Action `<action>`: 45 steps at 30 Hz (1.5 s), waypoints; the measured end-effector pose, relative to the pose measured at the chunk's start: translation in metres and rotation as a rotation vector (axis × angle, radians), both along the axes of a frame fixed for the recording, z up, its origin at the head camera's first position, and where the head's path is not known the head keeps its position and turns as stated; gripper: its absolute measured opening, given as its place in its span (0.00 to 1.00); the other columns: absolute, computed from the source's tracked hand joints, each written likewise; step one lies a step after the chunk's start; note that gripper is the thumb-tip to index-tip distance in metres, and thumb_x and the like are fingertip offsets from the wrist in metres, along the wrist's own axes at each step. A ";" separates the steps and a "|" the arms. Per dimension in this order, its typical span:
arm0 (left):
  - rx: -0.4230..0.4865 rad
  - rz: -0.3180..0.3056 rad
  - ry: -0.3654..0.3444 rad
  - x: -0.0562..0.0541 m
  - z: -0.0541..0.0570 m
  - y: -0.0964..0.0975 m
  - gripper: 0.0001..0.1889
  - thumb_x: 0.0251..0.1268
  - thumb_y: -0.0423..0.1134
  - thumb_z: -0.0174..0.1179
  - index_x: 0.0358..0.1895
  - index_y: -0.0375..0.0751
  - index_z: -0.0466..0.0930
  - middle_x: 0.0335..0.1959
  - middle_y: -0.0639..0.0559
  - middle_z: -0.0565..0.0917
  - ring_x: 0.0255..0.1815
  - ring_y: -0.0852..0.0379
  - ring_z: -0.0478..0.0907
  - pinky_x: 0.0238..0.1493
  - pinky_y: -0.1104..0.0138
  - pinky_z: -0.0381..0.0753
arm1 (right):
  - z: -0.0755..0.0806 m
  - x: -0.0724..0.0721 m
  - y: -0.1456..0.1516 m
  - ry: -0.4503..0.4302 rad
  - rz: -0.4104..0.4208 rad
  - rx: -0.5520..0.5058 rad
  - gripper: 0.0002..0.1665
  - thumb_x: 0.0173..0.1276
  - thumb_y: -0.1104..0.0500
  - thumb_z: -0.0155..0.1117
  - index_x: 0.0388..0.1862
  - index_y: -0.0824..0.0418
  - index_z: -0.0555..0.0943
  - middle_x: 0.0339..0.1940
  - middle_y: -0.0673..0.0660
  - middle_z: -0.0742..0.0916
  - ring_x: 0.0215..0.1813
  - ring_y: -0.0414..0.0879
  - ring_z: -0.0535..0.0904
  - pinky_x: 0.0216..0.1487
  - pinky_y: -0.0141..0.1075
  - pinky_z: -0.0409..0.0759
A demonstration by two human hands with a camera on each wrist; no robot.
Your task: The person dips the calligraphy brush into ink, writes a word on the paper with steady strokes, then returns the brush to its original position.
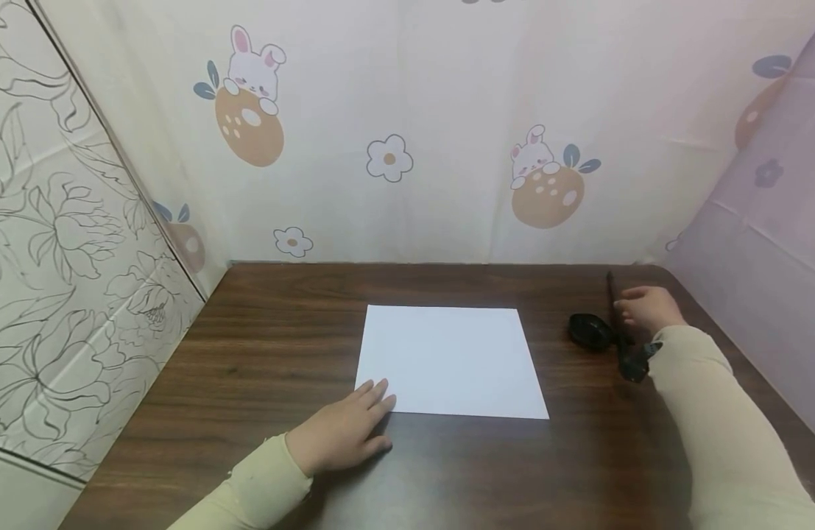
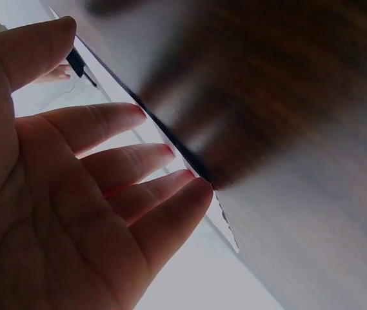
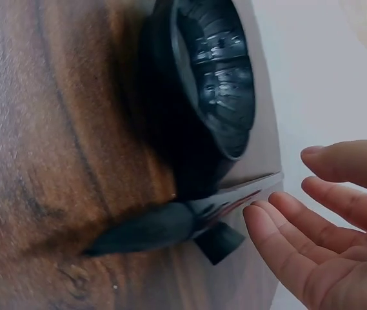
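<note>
A white sheet of paper (image 1: 453,361) lies flat on the brown table. My left hand (image 1: 344,433) rests at its near left corner, fingers extended over the edge; in the left wrist view the fingertips of that hand (image 2: 106,187) line up along the sheet's edge. At the right, a writing brush with dark bristles (image 3: 141,229) lies with its handle away from me, propped on a small black rest (image 3: 219,243). Beside it sits a black ribbed dish (image 1: 589,331). My right hand (image 1: 648,309) hovers at the handle, and its loosely bent fingers have not closed round it.
The wood-grain table (image 1: 268,353) meets a curtain printed with rabbits (image 1: 447,132) along its back edge. A flower-patterned panel (image 1: 69,243) stands on the left, and a pinkish curtain (image 1: 765,280) borders the right side.
</note>
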State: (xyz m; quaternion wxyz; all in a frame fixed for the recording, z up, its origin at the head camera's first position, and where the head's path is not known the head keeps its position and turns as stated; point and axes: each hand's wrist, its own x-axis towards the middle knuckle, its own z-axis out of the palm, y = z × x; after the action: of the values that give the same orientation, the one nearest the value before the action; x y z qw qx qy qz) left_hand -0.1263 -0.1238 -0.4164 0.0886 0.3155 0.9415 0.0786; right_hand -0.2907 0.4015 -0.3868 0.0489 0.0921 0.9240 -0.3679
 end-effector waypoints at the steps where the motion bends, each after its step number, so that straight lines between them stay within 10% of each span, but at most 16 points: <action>1: 0.001 0.000 -0.003 0.000 0.000 0.000 0.32 0.69 0.54 0.57 0.71 0.41 0.67 0.75 0.41 0.64 0.76 0.41 0.61 0.70 0.50 0.69 | -0.001 0.000 0.000 -0.002 -0.003 0.006 0.33 0.69 0.61 0.51 0.65 0.85 0.62 0.53 0.79 0.78 0.32 0.35 0.79 0.33 0.30 0.84; 24: 0.010 -0.011 -0.031 0.002 0.002 -0.002 0.33 0.69 0.52 0.57 0.72 0.40 0.65 0.76 0.40 0.62 0.77 0.41 0.59 0.72 0.50 0.67 | -0.009 -0.003 0.005 -0.081 -0.041 0.109 0.31 0.66 0.61 0.59 0.61 0.82 0.69 0.40 0.70 0.87 0.30 0.40 0.82 0.38 0.44 0.80; 33: 0.014 -0.004 -0.041 0.002 0.004 -0.001 0.33 0.69 0.52 0.56 0.72 0.40 0.65 0.76 0.40 0.61 0.77 0.40 0.58 0.72 0.50 0.66 | -0.011 -0.002 0.004 -0.051 -0.021 0.162 0.29 0.67 0.61 0.58 0.60 0.82 0.70 0.51 0.77 0.82 0.50 0.68 0.80 0.42 0.50 0.81; 45: 0.004 0.000 -0.032 0.001 0.001 -0.002 0.33 0.69 0.53 0.56 0.72 0.41 0.65 0.77 0.41 0.61 0.77 0.41 0.59 0.72 0.50 0.67 | 0.004 -0.002 0.004 -0.056 -0.039 0.089 0.34 0.68 0.58 0.53 0.66 0.80 0.65 0.64 0.81 0.71 0.64 0.72 0.69 0.56 0.59 0.76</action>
State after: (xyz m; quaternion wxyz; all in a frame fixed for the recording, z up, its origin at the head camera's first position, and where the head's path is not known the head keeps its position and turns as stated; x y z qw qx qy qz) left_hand -0.1251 -0.1261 -0.4157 0.1031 0.3142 0.9399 0.0854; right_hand -0.2932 0.4058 -0.3830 0.0634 0.1222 0.9357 -0.3247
